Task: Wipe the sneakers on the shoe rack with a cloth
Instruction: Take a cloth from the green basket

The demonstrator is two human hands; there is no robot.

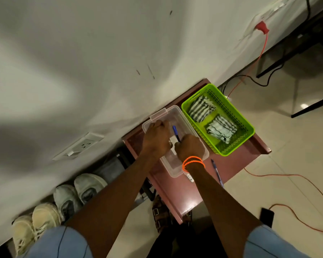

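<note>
Over the clear plastic box on the pink table, both my hands are curled. My right hand grips a blue pen, tip down on a small white label on the lid. My left hand rests on the lid with fingers bent beside that label; whether it pinches anything I cannot tell. Just right of the box, a green basket holds two folded striped cloths. Sneakers line the rack at lower left, along the wall.
</note>
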